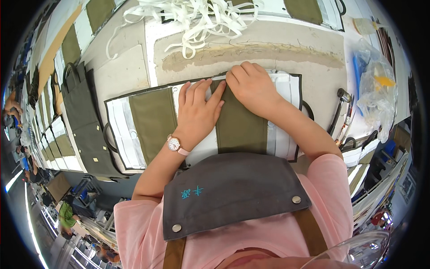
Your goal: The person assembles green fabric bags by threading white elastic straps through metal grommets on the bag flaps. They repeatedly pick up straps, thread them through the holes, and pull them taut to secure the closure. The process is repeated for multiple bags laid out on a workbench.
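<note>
Panel: wide olive-and-white fabric pc (244,121) w/ dark trim, lying flat on the worktable (121,71) directly in front of the person; far edge slants, R end a bit farther off.
Olive blocks: two, one nr L end, one R of ctr; white btwn & outside them.
Loops: black handle loop (107,138) at L end; matching loop at R end, by R forearm.
L hand: (195,112) palm down on mid panel, fingers spread & mostly straight, thumb apart from index; index tip by the far edge; no grip seen.
R hand: (251,87) just R of L index, at far edge; fingers bent inward, tips hidden, so can't tell if they pinch anything.
Btwn hands: thin whitish sliver (218,77) at far edge, too small to ID.
Wrist: watch (174,143), pale round dial, pink strap, L side.
Clothing: dk grey apron (233,197) w/ brown straps over pink shirt (143,228); apron top nr panel's close edge.
Far side: loose tangle of white tape (201,18), nr another olive-white panel (303,11).
L of panel: dark fabric pc (83,107) w/ handle; more olive-white pcs (58,143) beyond.
R of panel: clear plastic bag (376,89), blue & orange bits showing; dark tool (336,112) nearer, kind unclear.
</note>
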